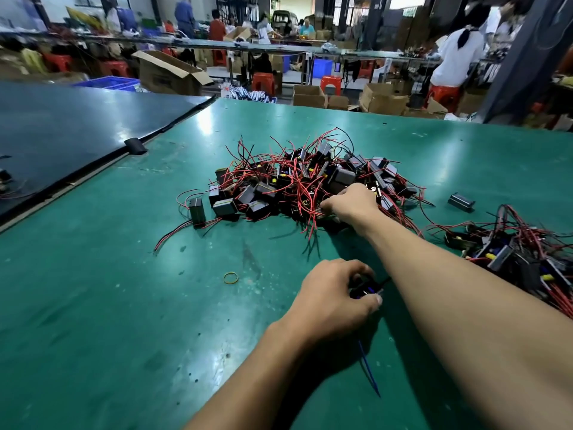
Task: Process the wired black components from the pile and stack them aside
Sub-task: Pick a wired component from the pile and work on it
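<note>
The pile is a loose heap of small black boxes tangled in red and black wires. A second heap lies well to its right, apparently packed closer. One box lies alone between them.

Glossy green worktable, red stools, open cardboard boxes beyond

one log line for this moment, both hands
left hand: grips small dark part | right hand: in pile, grip unclear | stack: at right | stage: picking
</note>
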{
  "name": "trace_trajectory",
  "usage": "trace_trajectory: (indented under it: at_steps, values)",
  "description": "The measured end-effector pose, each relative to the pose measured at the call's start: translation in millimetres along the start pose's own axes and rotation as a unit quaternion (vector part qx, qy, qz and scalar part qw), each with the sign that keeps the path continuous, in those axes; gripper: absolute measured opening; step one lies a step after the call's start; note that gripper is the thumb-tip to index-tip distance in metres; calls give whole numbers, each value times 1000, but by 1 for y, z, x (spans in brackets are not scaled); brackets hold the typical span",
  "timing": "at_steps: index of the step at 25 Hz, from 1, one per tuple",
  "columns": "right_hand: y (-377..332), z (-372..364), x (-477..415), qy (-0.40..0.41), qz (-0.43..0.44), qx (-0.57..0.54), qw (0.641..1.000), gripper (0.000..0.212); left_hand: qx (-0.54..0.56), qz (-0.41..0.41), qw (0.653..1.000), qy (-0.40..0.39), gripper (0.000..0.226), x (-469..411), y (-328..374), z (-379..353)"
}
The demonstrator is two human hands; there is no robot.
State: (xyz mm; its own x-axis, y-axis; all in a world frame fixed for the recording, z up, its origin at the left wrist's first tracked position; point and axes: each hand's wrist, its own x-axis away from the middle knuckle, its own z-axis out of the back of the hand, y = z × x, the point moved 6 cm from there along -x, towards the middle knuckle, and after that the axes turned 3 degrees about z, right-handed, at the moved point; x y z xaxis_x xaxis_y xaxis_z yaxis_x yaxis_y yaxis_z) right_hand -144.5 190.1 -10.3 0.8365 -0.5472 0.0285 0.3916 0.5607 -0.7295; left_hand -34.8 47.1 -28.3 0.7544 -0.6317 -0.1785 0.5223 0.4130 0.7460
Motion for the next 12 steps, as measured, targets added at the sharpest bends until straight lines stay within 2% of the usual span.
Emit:
trace_trajectory:
  at_steps: [3,7,9,12]
  values:
    - [-2,10,6,6,-26,-131,991,13,20,39,999,10,27,0,-4,4]
    - [-11,47,23,36,26,-165,985,11,36,89,995,22,17,-2,-14,7]
    - [-7,72,38,60,63,-170,981,14,28,108,993,30,18,-3,-18,9]
    - [9,101,65,55,110,-213,969,19,6,121,992,42,23,-4,-21,16]
